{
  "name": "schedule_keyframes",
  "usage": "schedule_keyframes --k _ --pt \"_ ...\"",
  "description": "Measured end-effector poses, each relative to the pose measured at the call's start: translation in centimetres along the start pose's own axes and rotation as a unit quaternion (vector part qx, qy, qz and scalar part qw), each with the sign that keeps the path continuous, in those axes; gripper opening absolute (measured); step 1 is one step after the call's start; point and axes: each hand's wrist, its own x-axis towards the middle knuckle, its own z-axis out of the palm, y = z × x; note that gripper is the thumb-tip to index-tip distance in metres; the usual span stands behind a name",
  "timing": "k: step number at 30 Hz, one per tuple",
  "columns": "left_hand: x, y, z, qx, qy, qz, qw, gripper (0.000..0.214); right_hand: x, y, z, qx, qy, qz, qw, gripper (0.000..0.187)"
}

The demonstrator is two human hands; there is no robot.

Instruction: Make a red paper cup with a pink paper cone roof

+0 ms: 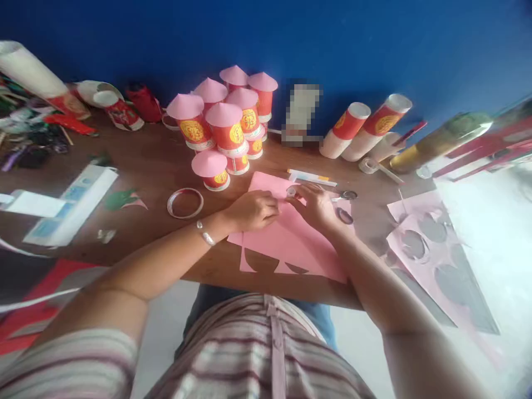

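Pink paper [286, 244] lies flat on the table in front of me, with rounded pieces cut from its near edge. Over it my right hand [313, 205] is closed round a small, pale ring that looks like a roll of clear tape [291, 192]. My left hand [255, 210] is close by on the left, its fingers curled together; what they pinch, if anything, is too small to make out. Scissors [346, 205] lie on the paper under and beside my right wrist. Just beyond my hands is a white and orange marker [313, 177].
Several red paper cups with pink cone roofs [224, 133] stand stacked at the back. A larger tape ring [185, 203] lies left of my left hand. Cut pink paper scraps [419, 244] lie at the right, near tall cup stacks [378, 124]. A white power strip [75, 202] is at the left.
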Motion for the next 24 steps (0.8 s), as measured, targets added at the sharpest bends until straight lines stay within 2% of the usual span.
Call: schedule_keyframes --k 8,10,12,15,17,20,24 --pt "-0.2 -0.1 0.4 -0.026 0.006 -0.024 0.999 0.028 0.2 1.6 -0.1 -0.03 0.018 0.052 0.998 0.025" --pt "-0.2 -0.1 0.4 -0.028 0.007 -0.028 0.999 0.028 0.0 1.7 -0.3 -0.018 0.041 0.073 0.996 0.025" --pt "-0.1 0.0 0.3 -0.03 0.002 -0.029 0.999 0.027 -0.2 1.8 -0.8 0.018 0.093 0.113 0.989 0.022" --pt "-0.1 0.1 0.2 -0.035 -0.001 -0.034 0.999 0.027 -0.4 2.1 -1.6 0.125 0.197 0.185 0.955 0.018" --pt "0.0 0.1 0.2 -0.04 0.001 -0.039 0.998 0.026 -0.4 2.4 -1.9 0.213 0.24 0.221 0.921 0.024" --pt "0.1 0.0 0.2 -0.053 0.005 -0.052 0.997 0.023 -0.3 2.6 -1.9 0.332 0.24 0.254 0.876 0.038" --pt "0.3 -0.4 -0.5 -0.088 0.009 -0.073 0.993 0.014 -0.3 2.1 -1.4 0.419 0.197 0.268 0.845 0.047"
